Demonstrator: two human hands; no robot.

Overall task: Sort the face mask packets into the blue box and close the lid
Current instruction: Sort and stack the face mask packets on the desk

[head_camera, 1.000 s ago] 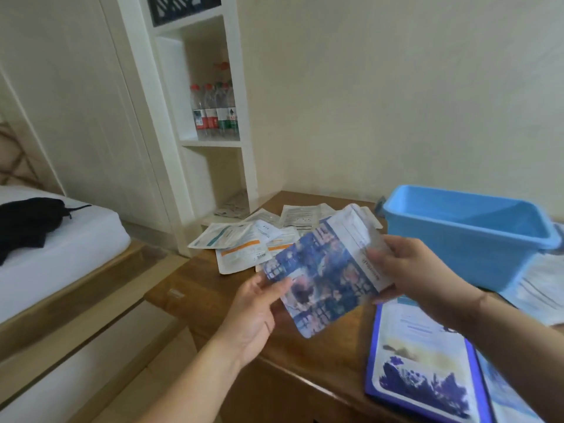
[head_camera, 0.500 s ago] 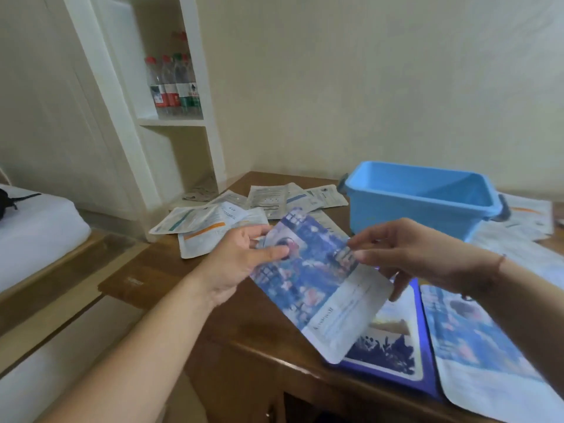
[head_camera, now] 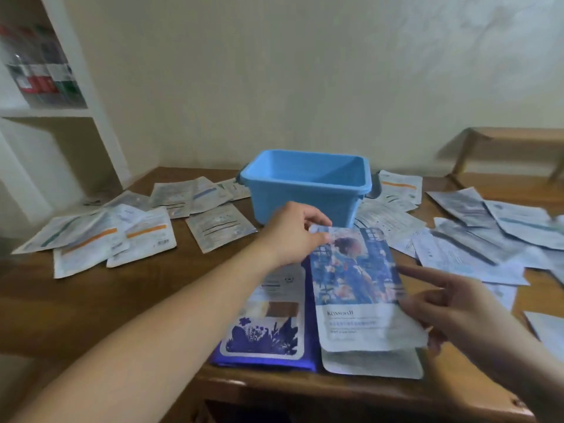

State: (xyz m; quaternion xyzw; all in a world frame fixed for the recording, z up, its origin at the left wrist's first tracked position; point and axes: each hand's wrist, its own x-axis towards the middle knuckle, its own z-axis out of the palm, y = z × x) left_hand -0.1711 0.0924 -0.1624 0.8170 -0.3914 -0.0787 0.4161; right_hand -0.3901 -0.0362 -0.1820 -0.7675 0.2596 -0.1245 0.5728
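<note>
Since half a second back, the blue portrait packet [head_camera: 360,285] has swung upright, lettered end now toward me, and my view has turned right so the blue box [head_camera: 306,186] sits dead centre. My left hand [head_camera: 293,232] pinches the packet's far top corner, thumb and fingers curled on it. My right hand [head_camera: 448,303] is at the packet's right edge with the fingers out fairly straight; some seem to run under the lower corner, but it's blurred, so I cannot tell if it grips or just supports. The packet hovers over the near edge of the table [head_camera: 91,300], just above another pale packet [head_camera: 372,363] and beside a purple flower packet [head_camera: 265,328], both lying flat.

Progress: barely started, I'd say. The box stands open toward the table's far edge, and what I can see of its inside looks empty. No lid in view anywhere. A spread of white packets with orange stripes [head_camera: 116,236] lies along the left edge, more white and grey packets [head_camera: 476,239] along the right edge, some tucked just beside the box. All still out.

Left to do: drop this one in, then everything else, then find the lid and shut it. A white shelf with bottles [head_camera: 39,74] stands off the far left corner.
</note>
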